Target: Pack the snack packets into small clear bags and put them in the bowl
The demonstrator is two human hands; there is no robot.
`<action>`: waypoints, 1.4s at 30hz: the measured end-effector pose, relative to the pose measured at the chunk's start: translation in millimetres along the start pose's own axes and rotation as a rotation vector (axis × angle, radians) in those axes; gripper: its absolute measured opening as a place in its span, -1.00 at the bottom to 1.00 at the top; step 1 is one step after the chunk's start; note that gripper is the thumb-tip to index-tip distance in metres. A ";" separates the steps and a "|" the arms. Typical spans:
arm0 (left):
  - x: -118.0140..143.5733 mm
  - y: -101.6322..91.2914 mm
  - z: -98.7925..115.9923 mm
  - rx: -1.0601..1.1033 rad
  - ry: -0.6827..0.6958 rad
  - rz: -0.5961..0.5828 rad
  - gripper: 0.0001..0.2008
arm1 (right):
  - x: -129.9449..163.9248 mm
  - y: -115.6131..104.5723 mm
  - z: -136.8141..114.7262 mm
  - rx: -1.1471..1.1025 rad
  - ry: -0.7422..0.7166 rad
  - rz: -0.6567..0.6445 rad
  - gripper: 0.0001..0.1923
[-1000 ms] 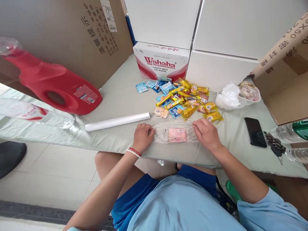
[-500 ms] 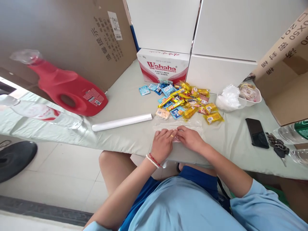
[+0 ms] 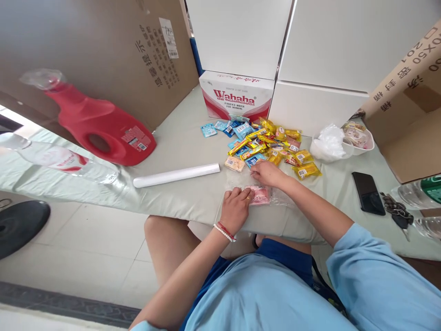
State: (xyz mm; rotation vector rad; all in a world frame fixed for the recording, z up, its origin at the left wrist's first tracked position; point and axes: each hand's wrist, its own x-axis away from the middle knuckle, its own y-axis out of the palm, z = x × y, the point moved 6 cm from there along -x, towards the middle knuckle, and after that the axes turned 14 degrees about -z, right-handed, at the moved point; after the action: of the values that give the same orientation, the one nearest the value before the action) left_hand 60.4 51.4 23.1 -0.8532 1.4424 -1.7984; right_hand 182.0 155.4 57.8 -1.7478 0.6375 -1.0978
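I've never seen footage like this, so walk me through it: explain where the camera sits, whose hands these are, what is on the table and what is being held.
The camera is worn on a person's head and looks down, so the two bare arms coming up from the bottom are that person's own. There is only this one view. The left hand presses flat on a pink packet wrapped in clear plastic film near the table's front edge. The right hand reaches to the edge of a pile of yellow and blue snack packets; whether it grips one cannot be told. Also on the table: a white roll, a red jug lying on its side, a Wahaha box, a white bowl, a black phone and keys.
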 end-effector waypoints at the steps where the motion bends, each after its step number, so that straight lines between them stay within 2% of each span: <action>1: -0.4 -0.2 0.4 0.008 0.000 0.006 -0.60 | 8.1 -0.3 -4.2 0.006 -0.015 0.004 -0.72; 3: -1.3 0.5 -1.5 0.038 0.000 0.010 -0.62 | 26.4 5.6 -15.7 0.024 -0.063 0.001 -0.70; 6: 0.4 6.2 -13.7 0.162 0.010 0.012 -0.69 | 49.6 31.8 -34.2 0.025 -0.152 -0.042 -0.58; 9: 7.9 12.7 -36.2 0.387 0.003 0.114 -0.70 | 61.0 61.5 -41.9 0.015 -0.170 -0.067 -0.45; 11: 14.4 15.8 -56.7 0.511 -0.131 0.238 -0.71 | 63.9 74.0 -43.6 0.020 -0.175 -0.069 -0.44; 13: 19.2 17.6 -74.0 0.540 -0.340 0.318 -0.58 | 65.4 78.7 -45.3 0.022 -0.188 -0.063 -0.43; 15: 18.9 16.1 -84.2 0.520 -0.491 0.322 -0.44 | 66.0 78.1 -46.7 0.016 -0.193 -0.060 -0.43; 17: 15.2 12.8 -92.1 0.605 -0.536 0.294 -0.61 | 65.8 75.8 -47.0 -0.006 -0.191 -0.072 -0.44; 19: 13.5 9.0 -100.6 0.772 -0.527 0.279 -0.87 | 64.9 73.3 -46.5 -0.038 -0.197 -0.083 -0.46; 20: 14.1 6.9 -104.0 0.845 -0.514 0.275 -0.93 | 64.2 72.1 -46.1 -0.052 -0.206 -0.083 -0.47; 23: 18.7 0.7 -103.2 0.998 -0.460 0.261 -0.87 | 60.8 69.6 -45.1 -0.086 -0.241 -0.063 -0.50; 25: 19.5 -1.3 -89.2 1.214 -0.365 0.276 -0.83 | 57.1 69.8 -44.8 -0.136 -0.251 -0.046 -0.55; 28: 11.8 -5.7 -51.6 1.434 -0.150 0.272 -0.82 | 52.7 71.6 -44.2 -0.292 -0.238 0.026 -0.66; 30: 3.7 -7.7 -24.6 1.339 -0.036 0.202 -0.86 | 55.1 73.5 -45.0 -0.372 -0.260 0.099 -0.66; 32: -2.3 -7.3 -4.2 1.117 0.028 0.147 -0.84 | 65.3 74.9 -47.4 -0.373 -0.343 0.160 -0.65; 35: -4.2 -2.6 12.9 0.706 0.075 0.125 -0.66 | 92.7 74.7 -44.8 -0.359 -0.518 0.188 -0.71; 37: -2.3 4.5 20.4 0.491 0.111 0.095 -0.60 | 109.3 72.7 -30.6 -0.454 -0.561 0.200 -0.77; 38: -0.7 8.2 23.5 0.402 0.125 0.084 -0.58 | 114.3 71.2 -17.2 -0.526 -0.505 0.248 -0.77; 39: 0.9 11.5 26.3 0.323 0.134 0.082 -0.57 | 117.3 70.4 0.4 -0.595 -0.379 0.332 -0.73; 41: 3.4 16.3 31.5 0.198 0.136 0.099 -0.55 | 122.8 75.1 39.2 -0.661 0.014 0.541 -0.66; 42: 4.1 18.2 34.0 0.149 0.131 0.110 -0.54 | 125.3 80.8 53.5 -0.646 0.205 0.605 -0.63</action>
State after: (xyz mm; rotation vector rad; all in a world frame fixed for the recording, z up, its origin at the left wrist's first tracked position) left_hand 87.9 26.7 11.5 -0.5788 1.3872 -1.8799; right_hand 291.5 45.5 25.8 -1.7672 1.6655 -0.6734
